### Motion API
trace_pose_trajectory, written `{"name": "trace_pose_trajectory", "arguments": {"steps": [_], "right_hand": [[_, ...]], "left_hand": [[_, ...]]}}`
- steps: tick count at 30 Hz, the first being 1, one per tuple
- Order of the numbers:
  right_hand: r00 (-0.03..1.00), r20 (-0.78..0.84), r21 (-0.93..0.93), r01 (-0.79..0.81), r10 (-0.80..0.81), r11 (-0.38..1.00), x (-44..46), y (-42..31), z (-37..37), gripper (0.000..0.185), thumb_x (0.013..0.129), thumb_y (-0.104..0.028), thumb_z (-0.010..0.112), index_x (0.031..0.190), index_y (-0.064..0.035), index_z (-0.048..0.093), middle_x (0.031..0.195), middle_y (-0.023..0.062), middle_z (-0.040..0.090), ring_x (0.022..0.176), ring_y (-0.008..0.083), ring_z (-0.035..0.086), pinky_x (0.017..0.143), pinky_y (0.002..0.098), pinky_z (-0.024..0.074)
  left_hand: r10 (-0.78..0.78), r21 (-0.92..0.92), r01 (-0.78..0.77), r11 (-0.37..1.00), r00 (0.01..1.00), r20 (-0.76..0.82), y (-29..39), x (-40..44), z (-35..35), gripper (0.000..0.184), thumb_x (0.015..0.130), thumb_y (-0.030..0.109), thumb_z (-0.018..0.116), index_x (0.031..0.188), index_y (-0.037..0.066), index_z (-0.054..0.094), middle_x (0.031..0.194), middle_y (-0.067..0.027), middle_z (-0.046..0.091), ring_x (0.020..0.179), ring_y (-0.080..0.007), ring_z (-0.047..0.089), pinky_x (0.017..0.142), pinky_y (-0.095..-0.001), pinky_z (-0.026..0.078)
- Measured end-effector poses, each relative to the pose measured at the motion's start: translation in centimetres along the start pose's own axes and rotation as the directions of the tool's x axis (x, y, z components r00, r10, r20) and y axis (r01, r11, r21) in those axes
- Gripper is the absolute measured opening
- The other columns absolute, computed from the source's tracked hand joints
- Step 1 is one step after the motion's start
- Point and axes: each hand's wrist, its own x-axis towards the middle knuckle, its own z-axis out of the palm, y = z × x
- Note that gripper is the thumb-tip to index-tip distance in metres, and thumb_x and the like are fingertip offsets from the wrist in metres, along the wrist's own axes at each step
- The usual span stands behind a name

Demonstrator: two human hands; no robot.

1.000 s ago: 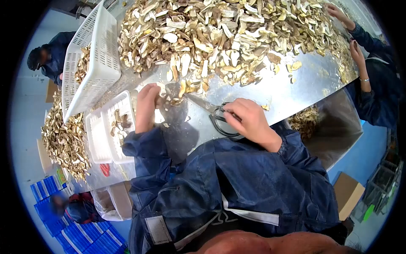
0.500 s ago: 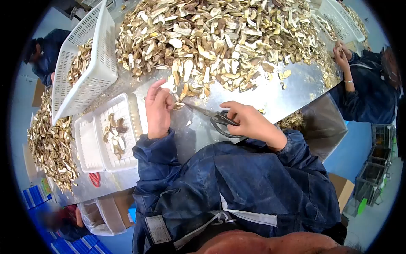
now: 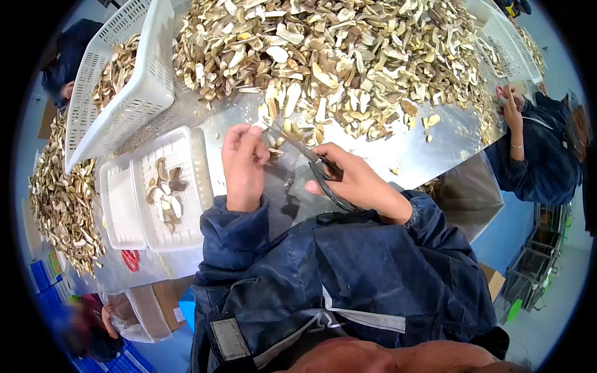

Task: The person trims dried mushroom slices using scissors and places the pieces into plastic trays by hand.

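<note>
My left hand (image 3: pixel 242 169) is pinched on a pale slice of dried mushroom (image 3: pixel 263 117) at its fingertips. My right hand (image 3: pixel 367 186) grips black-handled scissors (image 3: pixel 303 150), thumb and fingers in the loops. The scissor blades look parted, and their tips are at the slice beside the left fingers. Beyond both hands spreads a big heap of sliced dried mushrooms (image 3: pixel 348 56) on the metal table (image 3: pixel 457 127). Left of my left hand sits a white plastic tray (image 3: pixel 121 211) with several mushroom slices in its right half.
A tilted white basket (image 3: pixel 155 93) with mushrooms stands at the far left, another white basket (image 3: pixel 519 59) at the back right. More mushrooms (image 3: pixel 62 199) and red-handled scissors (image 3: pixel 130 260) lie on the left. Co-workers sit right (image 3: pixel 538 149) and at both left corners.
My left hand has risen slightly and now holds a slice up. The scissors have turned to point more upward, their blades parting at the slice. The view has shifted a little.
</note>
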Motion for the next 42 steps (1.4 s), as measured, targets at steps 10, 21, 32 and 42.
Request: {"name": "trace_pose_trajectory", "arguments": {"steps": [10,21,32,42], "right_hand": [[0.995,-0.052,0.003,0.082,-0.082,0.997,-0.2,0.2,0.8,0.046,0.092,-0.027,0.076,0.126,-0.0027,0.058,0.069,0.0036,0.052,0.065,0.0114,0.045,0.059,0.0287,0.0392],[0.991,0.031,0.497,-0.128,0.131,0.858,-1.0,2.5,0.3,0.041,0.101,-0.031,0.066,0.131,-0.0047,0.056,0.075,-0.005,0.05,0.058,0.0043,0.044,0.052,0.0231,0.0348],[0.994,0.087,0.576,-0.105,0.066,0.811,-1.0,4.3,-0.5,0.04,0.102,-0.031,0.063,0.132,-0.0062,0.056,0.072,-0.0041,0.048,0.058,0.0045,0.046,0.052,0.0225,0.0364],[0.989,-0.094,0.333,0.139,-0.113,0.933,-1.6,4.9,-0.3,0.045,0.094,-0.032,0.075,0.126,-0.0054,0.057,0.075,-0.0017,0.051,0.067,0.0091,0.048,0.059,0.0256,0.0401]], "left_hand": [[-0.057,0.025,0.056,0.998,0.998,0.041,-1.1,-0.1,0.1,0.01,0.096,0.005,0.065,0.101,0.006,0.057,0.072,0.0001,0.055,0.058,-0.0077,0.047,0.053,-0.0238,0.036],[0.022,0.101,0.001,0.995,0.972,-0.234,1.2,2.7,-1.5,0.022,0.102,0.025,0.059,0.105,0.004,0.062,0.087,-0.0058,0.064,0.072,-0.0141,0.059,0.059,-0.0235,0.044],[0.234,0.997,-0.068,-0.025,0.969,0.072,-0.4,5.5,1.2,0.029,0.086,0.028,0.07,0.098,0.001,0.069,0.091,-0.0217,0.072,0.086,-0.0398,0.068,0.078,-0.0438,0.052],[-0.186,0.434,0.213,0.875,0.977,-0.105,1.9,1.9,2.6,0.004,0.09,0.007,0.062,0.09,0.007,0.058,0.074,-0.0022,0.058,0.061,-0.0113,0.052,0.054,-0.0239,0.039]]}}
